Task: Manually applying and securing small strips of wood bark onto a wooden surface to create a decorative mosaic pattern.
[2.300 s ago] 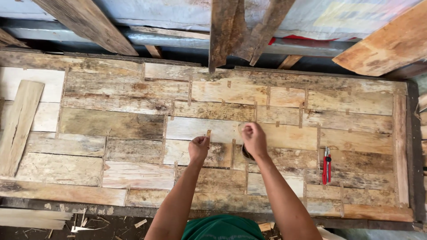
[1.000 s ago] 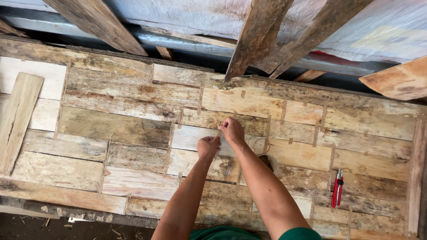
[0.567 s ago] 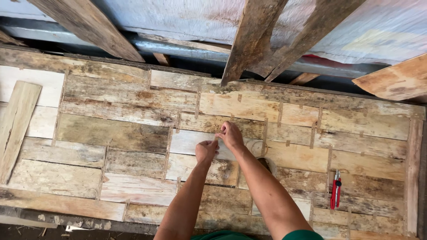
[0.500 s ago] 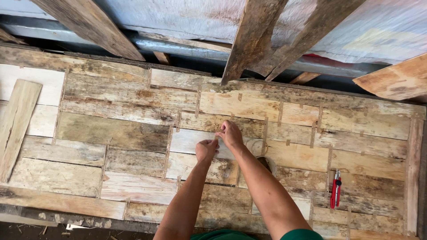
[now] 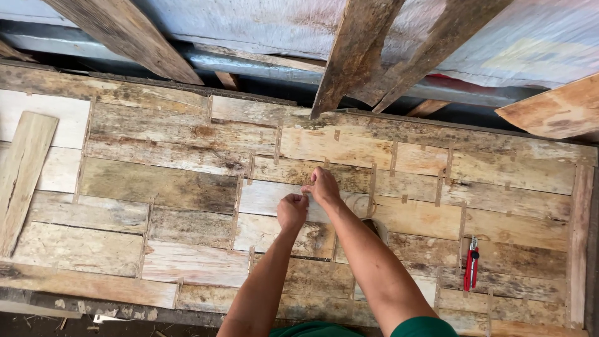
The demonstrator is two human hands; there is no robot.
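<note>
The left hand (image 5: 291,211) and right hand (image 5: 322,186) were pressed, fingers bunched together, on the patchwork wooden panel (image 5: 162,187); whether anything was pinched could not be told.

Large flat panel of patchwork reclaimed wood pieces (image 5: 187,187): matt, unfinished, rough-grained, with grey weathering, dark stains and paler sanded patches. Loose pale wooden plank (image 5: 22,178) at its left end: bare, dry, matt. Weathered brown timber beams (image 5: 355,53) overhead: coarse, cracked, splintered. Grey metal pipe (image 5: 249,62) behind: dull sheen. Red utility knife (image 5: 470,263): smooth plastic body, slightly glossy. Bare left hand (image 5: 291,211) and right hand (image 5: 323,185) rest on the raw wood.
</note>
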